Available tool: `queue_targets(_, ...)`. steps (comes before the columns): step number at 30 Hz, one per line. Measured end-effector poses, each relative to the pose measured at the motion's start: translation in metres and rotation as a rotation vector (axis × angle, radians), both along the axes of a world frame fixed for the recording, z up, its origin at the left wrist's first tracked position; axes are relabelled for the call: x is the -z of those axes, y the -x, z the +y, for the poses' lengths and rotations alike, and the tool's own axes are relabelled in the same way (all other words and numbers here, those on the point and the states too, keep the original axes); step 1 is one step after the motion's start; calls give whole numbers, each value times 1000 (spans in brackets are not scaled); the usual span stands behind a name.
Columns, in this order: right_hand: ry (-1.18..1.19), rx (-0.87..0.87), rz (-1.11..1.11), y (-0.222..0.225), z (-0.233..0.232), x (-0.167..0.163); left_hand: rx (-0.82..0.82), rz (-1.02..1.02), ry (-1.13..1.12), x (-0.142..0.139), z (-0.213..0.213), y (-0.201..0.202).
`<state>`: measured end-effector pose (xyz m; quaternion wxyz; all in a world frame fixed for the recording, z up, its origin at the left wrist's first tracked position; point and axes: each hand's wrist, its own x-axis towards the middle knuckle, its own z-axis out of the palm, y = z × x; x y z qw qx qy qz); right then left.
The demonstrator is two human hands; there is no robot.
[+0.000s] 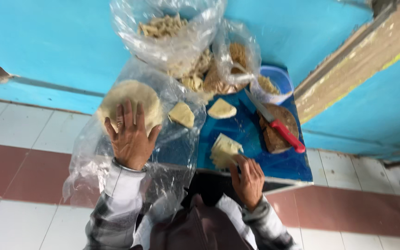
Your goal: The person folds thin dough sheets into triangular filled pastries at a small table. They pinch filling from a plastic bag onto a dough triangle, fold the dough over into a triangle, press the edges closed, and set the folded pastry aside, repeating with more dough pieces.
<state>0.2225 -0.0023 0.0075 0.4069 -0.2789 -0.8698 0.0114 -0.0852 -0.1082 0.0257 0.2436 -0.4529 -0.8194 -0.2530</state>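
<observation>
Head view: my right hand [247, 178] pinches a stack of pale cut dough triangles [224, 151] on the blue tabletop [285, 164]. My left hand [130, 136], fingers spread open, presses flat on a round pale dough disc [130, 97] lying on clear plastic sheeting [89, 157]. Farther back lies a red-handled knife [278, 124].

Dough round [128, 99] left on plastic sheet [177, 143]; knife [276, 122] right on table [292, 164].

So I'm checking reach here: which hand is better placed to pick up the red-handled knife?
The right hand, probably. It rests by the stack of cut pieces on the blue tray, nearer the knife. The left hand lies flat on the round dough sheet, farther away.
</observation>
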Motion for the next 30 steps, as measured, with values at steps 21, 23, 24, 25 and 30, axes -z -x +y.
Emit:
queue_targets(21, 48, 234, -547, 14, 231, -103, 741, -231, -16, 40, 9, -151)
queue_targets(23, 195, 251, -669, 40, 250, -104, 744, -257, 6, 41, 18, -156)
queue_targets(24, 208, 243, -659, 48, 254, -103, 740, -234, -10, 41, 21, -156)
queue_targets(25, 224, 231, -650, 55, 256, -103, 734, -214, -24, 42, 24, -155)
queue_targets(30, 217, 286, -753, 77, 261, -93, 733, -211, -11, 46, 23, -152)
